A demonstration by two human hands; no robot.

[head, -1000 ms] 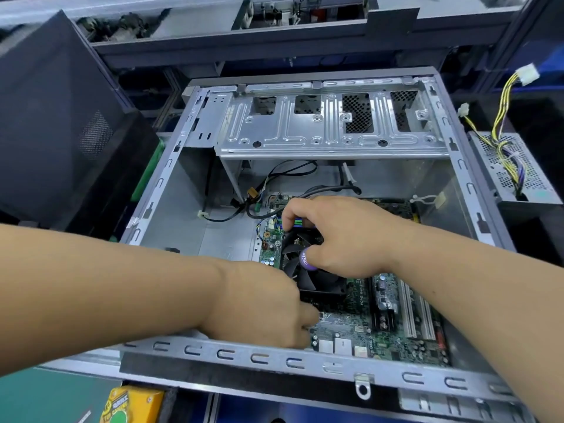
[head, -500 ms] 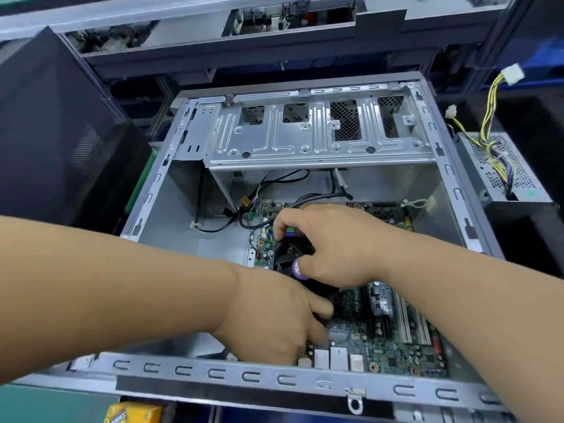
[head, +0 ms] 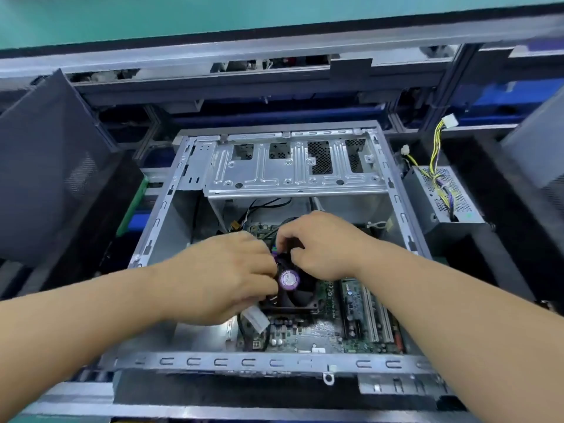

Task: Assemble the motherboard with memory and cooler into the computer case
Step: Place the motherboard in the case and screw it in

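An open grey computer case (head: 164, 209) lies flat before me. Inside it sits the green motherboard (head: 311, 331), with memory sticks (head: 377, 315) at its right and a black cooler fan (head: 297, 293) with a purple hub label. My left hand (head: 222, 279) grips the cooler's left edge with curled fingers. At the cooler's far edge my right hand (head: 317, 245) has its fingers curled down, pinching something there; what it pinches is hidden. A white connector (head: 254, 320) lies just below my left hand.
A silver drive cage (head: 293, 166) spans the far half of the case. Black cables (head: 268, 206) trail beneath it. A power supply (head: 445, 196) with yellow wires sits outside to the right. A dark case panel (head: 55, 172) leans at the left.
My left hand moved up from the board's near-left corner to the cooler's left edge. My right hand lifted off the fan hub toward its far edge. The view tilted up.
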